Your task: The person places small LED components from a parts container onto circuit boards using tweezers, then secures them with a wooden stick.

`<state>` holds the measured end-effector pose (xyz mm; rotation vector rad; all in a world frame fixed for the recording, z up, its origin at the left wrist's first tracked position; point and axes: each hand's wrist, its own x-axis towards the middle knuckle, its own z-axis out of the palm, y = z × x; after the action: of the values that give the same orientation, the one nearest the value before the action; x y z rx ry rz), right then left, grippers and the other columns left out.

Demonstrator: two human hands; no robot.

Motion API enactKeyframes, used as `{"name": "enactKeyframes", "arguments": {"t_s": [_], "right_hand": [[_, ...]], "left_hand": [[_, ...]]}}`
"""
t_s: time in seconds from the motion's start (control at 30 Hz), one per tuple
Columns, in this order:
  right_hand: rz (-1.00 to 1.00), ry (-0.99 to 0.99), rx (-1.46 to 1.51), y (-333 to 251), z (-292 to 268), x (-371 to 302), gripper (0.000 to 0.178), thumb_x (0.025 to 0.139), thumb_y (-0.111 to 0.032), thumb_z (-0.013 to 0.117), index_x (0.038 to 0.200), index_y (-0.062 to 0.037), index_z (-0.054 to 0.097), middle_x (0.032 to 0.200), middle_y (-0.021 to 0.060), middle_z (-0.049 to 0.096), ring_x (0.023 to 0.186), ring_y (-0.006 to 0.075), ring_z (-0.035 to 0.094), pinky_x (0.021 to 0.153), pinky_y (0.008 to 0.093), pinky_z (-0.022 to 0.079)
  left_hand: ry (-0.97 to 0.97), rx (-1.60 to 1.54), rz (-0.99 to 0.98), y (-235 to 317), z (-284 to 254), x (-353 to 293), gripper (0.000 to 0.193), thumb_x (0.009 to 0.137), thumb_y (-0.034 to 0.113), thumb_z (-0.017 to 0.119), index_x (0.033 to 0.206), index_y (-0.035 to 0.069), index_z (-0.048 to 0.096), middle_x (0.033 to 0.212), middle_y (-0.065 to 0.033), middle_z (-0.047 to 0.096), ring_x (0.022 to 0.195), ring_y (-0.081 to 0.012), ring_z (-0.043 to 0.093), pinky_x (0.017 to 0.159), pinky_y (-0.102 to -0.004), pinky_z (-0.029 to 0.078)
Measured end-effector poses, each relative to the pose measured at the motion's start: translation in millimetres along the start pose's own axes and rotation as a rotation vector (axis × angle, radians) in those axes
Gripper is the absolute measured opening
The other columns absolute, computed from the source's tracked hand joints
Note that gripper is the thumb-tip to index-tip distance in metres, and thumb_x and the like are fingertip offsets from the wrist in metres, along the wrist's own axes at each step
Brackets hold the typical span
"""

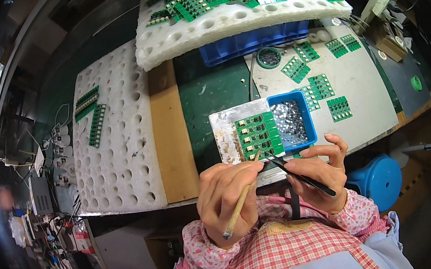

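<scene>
Meeting over the near edge of a green circuit board (257, 135), two hands work close together: the left hand (227, 191) is closed round a wooden stick (237, 212), and the right hand (320, 171) has black tweezers (307, 179) pinched between thumb and fingers (whether their tips grip a part, I cannot tell). The board lies on the right side of a stained pale plate (225, 133), by the front edge of the workbench (200, 92). No clamp shows on it, so an uneven push from the stick might slide it, and a slip of the tweezers could knock a component crooked. Just right of the plate, a blue tray (309, 119) holds small metal parts (287, 120); a careless swing of the right hand could tip or scatter them. Beyond, spare boards (340, 108) lie on a grey sheet (363, 105), with a round dish (270, 66) near its far left corner. Toward the bench's left edge lies a holed foam sheet (103, 180); toward its far edge, a board-laden foam slab (179, 46) rests above a blue bin (225, 51)
</scene>
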<state>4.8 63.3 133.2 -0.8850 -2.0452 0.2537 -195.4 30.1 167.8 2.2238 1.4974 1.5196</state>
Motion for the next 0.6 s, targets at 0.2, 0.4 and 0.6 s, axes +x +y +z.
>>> {"name": "enactKeyframes", "arguments": {"t_s": [0.2, 0.4, 0.6], "right_hand": [[-0.025, -0.033, -0.041, 1.0, 4.5, 1.6, 0.041, 0.068, -0.009, 0.083, 0.107, -0.0172, 0.071, 0.095, -0.0054, 0.073, 0.096, 0.0135, 0.060, 0.107, 0.0428, 0.027], [-0.032, -0.038, -0.056, -0.3, 5.2, 2.3, 0.041, 0.069, -0.010, 0.083, 0.108, -0.0166, 0.071, 0.095, -0.0059, 0.073, 0.096, 0.0129, 0.060, 0.108, 0.0425, 0.027], [-0.034, -0.039, -0.052, 0.6, 6.9, 2.3, 0.041, 0.069, -0.009, 0.083, 0.107, -0.0168, 0.071, 0.094, -0.0062, 0.073, 0.094, 0.0127, 0.060, 0.108, 0.0424, 0.027]], "left_hand": [[-0.010, -0.011, -0.006, -1.8, -0.4, -0.4, 0.012, 0.098, 0.003, 0.053, 0.110, 0.005, 0.054, 0.094, -0.0107, 0.072, 0.081, -0.0235, 0.069, 0.079, -0.0388, 0.049], [-0.022, -0.008, -0.007, -0.4, -1.8, 0.3, 0.014, 0.098, 0.003, 0.052, 0.112, 0.005, 0.053, 0.095, -0.0105, 0.072, 0.082, -0.0231, 0.069, 0.078, -0.0383, 0.049], [-0.015, -0.005, -0.006, -1.2, -1.2, -0.6, 0.014, 0.098, 0.003, 0.053, 0.112, 0.005, 0.052, 0.095, -0.0106, 0.072, 0.082, -0.0229, 0.069, 0.078, -0.0383, 0.049]]}}
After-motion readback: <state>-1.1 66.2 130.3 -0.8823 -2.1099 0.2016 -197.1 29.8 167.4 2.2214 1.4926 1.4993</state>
